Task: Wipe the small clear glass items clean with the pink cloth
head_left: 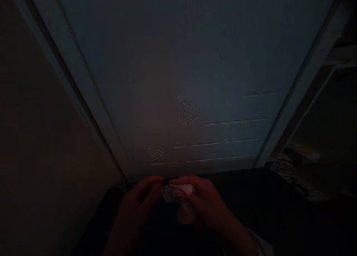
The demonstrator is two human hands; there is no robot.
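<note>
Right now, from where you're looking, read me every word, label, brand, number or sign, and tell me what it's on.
No words, brands or numbers are readable; the picture is very dark.
Pink-and-white item in the right hand: dark markings, too blurred to read.
Pale box at the right: an orange patch, no legible text.
Panel ahead: only striped heart shapes and straight lines, no lettering I can make out.

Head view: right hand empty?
No, the right hand holds a small pink-and-whitish item between its thumb and fingers.
</note>
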